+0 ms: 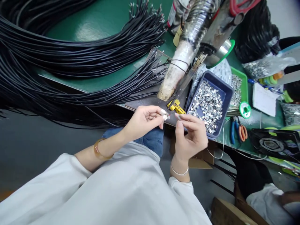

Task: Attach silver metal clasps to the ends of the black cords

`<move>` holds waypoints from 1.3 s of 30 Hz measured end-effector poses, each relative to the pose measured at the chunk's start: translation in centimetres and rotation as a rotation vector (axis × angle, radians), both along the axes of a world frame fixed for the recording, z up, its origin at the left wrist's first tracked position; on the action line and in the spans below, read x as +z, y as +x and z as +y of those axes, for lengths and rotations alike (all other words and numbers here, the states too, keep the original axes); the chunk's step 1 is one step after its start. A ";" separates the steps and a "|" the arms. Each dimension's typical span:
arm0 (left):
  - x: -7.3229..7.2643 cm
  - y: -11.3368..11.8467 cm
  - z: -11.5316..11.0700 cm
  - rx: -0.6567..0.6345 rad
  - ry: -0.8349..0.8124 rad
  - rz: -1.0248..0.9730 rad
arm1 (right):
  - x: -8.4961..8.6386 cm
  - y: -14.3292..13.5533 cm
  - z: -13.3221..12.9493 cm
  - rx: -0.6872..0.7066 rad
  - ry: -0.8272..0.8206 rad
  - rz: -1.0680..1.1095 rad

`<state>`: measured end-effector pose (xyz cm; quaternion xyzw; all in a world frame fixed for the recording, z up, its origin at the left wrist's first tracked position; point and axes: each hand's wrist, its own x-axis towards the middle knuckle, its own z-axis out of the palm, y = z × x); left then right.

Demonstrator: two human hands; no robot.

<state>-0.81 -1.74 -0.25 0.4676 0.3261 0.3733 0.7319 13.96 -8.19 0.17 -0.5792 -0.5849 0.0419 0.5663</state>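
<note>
My left hand (150,120) is closed in a pinch, with white coverings on the thumb and fingertip. A thin wire end (169,115) with a reddish tip pokes out between them. Facing it across a small gap, my right hand (191,132) is also closed, thumb against fingers; whatever is in its fingertips is too small to make out. Just beyond both hands lies a yellow-handled tool (176,107). To the right, a dark blue tray (227,90) holds many small metal clips (208,103). Long black cables (98,97) with stripped ends sweep in from the left.
A tape-wrapped post (175,68) and a metal bar rise over the bench. Behind the blue tray are a green tray (243,82) and a solder spool (245,110). Pliers (242,132) and a black fan unit (274,143) lie right. Another person (267,200) sits at lower right.
</note>
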 end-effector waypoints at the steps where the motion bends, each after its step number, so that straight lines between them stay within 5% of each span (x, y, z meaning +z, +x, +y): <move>1: -0.1 0.0 -0.1 0.005 0.004 0.004 | -0.4 0.0 0.2 0.017 -0.026 0.003; 7: -0.7 0.4 -0.4 0.050 0.063 0.022 | -1.4 0.5 0.8 0.157 -0.236 0.194; 16: -0.9 0.5 -0.7 0.187 0.305 0.192 | -1.6 0.3 0.6 0.169 -0.231 0.246; 21: -0.7 0.3 -0.7 0.050 0.232 0.147 | -1.7 0.3 0.6 0.179 -0.270 0.283; 26: -0.7 0.4 -0.5 0.140 0.192 0.099 | -1.7 0.1 0.6 0.174 -0.243 0.273; 39: -0.8 -0.1 -0.5 0.092 0.251 0.137 | -1.6 0.9 0.5 0.203 -0.152 0.054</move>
